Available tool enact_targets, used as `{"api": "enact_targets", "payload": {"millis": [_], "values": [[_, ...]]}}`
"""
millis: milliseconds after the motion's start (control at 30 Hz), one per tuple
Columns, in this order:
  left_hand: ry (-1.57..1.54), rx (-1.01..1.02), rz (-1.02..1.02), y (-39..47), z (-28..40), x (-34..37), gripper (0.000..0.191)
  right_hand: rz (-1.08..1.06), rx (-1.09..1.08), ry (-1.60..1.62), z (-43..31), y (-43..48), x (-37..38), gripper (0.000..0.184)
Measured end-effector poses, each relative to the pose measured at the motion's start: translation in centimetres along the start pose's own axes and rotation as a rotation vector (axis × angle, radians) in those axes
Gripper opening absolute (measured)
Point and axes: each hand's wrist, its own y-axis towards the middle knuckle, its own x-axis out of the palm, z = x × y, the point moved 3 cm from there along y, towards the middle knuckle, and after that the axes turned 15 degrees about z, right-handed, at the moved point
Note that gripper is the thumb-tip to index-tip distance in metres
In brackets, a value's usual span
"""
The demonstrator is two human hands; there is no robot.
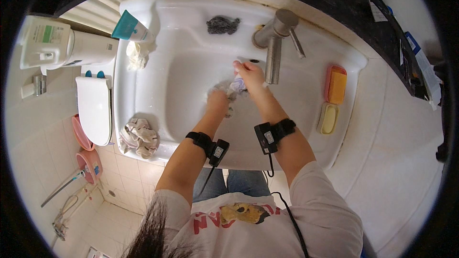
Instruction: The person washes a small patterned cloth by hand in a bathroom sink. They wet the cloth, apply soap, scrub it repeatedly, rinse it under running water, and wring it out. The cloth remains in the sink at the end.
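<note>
In the washbasin (186,68), my right hand (251,76) grips a small wet white cloth (238,84) with lilac parts, just left of the spout. My left hand (217,103) is a blurred fist lower and to the left, closed on the paler end of the same cloth. Its fingers are mostly hidden. Dark, wet-looking patches show under the cloth between both hands. The brushed-metal faucet (274,61) stands at the back of the basin, its lever pointing right.
A crumpled beige cloth (140,138) lies on the basin's front left corner. At the back left stand a teal-capped tube (134,28) and a whitish crumpled item (137,55). Soap bars (337,87) sit in dishes on the right rim. A dark scrubbing pad (223,25) rests behind.
</note>
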Motion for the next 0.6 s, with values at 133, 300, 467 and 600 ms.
{"api": "enact_targets", "payload": {"millis": [133,300,467,600], "values": [[-0.740,0.055,-0.278,-1.0,5.2,1.4,0.024,0.143,-0.224,0.034,0.0,-1.5,-2.5,0.023],[-0.829,0.220,-0.131,-1.0,11.1,1.5,0.025,0.177,-0.323,0.106,1.6,-3.6,-4.6,0.025],[-1.144,-0.045,-0.194,-0.3,13.0,3.2,0.025,0.067,-0.006,0.219,2.6,-2.5,-5.0,0.049],[-1.259,0.059,-0.464,0.0,13.5,4.2,0.023,0.123,-0.247,0.108,0.1,-3.4,-5.8,0.054]]}}
